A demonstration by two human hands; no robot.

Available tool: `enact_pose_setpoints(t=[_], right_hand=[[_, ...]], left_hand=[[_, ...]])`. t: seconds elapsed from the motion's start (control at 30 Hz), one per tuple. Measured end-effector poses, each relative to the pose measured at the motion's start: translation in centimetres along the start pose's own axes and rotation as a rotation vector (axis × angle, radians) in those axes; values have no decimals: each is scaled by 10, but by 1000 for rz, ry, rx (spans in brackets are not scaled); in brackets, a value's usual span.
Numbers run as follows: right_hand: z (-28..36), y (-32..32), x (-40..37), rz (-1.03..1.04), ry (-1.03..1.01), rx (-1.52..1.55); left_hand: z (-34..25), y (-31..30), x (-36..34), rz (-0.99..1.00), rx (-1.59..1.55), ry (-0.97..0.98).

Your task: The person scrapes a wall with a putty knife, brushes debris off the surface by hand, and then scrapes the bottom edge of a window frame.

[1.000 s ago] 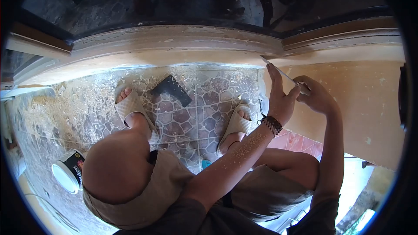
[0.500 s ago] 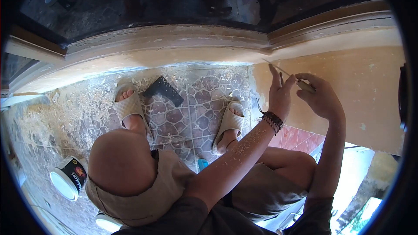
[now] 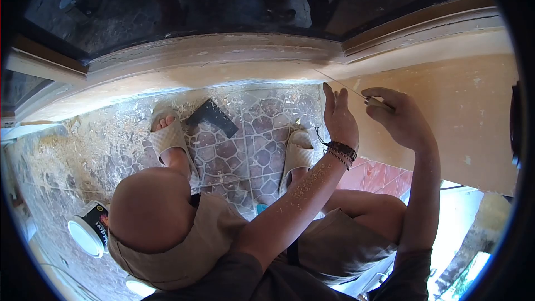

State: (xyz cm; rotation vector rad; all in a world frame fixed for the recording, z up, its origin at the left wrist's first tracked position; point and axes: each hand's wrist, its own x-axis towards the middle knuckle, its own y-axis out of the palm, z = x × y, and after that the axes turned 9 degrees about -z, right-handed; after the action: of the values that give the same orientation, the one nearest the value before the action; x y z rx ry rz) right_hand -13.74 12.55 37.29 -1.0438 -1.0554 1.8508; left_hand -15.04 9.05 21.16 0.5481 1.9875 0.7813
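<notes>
My right hand point(image 3: 398, 117) is closed around the light handle of a thin tool point(image 3: 380, 102). The tool's narrow shaft points up and left toward the wooden frame point(image 3: 223, 50) at its inner corner. Beside the shaft is my left hand point(image 3: 340, 114), its fingers extended and close to the tan wall. It holds nothing that I can see. A dark braided bracelet sits on the left wrist, and pale flakes cover that forearm.
On the patterned floor, a dark flat rectangular piece point(image 3: 213, 117) lies between my sandalled feet. A white bucket with a black label point(image 3: 92, 228) stands at the lower left. Pale shavings are scattered on the floor at left. Dark glass point(image 3: 223, 5) spans the top.
My left hand has moved slightly left, and its fingers have come away from the tool. The right hand and tool have shifted a little left, with the tip now farther along the frame.
</notes>
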Motion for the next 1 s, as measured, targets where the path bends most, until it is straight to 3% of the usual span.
enact_pose_setpoints(t=[0.1,0.23,0.27,0.33,0.53,0.63,0.77,1.0], right_hand=[[-21,10,12,31,-50,103],[-43,-2,24,184,92,312],[-50,-1,27,200,83,332],[-69,10,32,231,65,371],[-92,49,47,289,30,201],[-97,77,62,23,-279,128],[-82,77,73,38,-168,-54],[-79,96,85,-107,-295,-223]], left_hand=[[6,-2,10,90,168,174],[-9,3,10,222,193,134],[-12,3,11,268,293,174],[-20,4,14,298,209,119],[-25,3,21,284,277,239],[-18,2,21,291,309,268],[-23,-1,19,326,387,268],[-19,-4,21,281,395,244]])
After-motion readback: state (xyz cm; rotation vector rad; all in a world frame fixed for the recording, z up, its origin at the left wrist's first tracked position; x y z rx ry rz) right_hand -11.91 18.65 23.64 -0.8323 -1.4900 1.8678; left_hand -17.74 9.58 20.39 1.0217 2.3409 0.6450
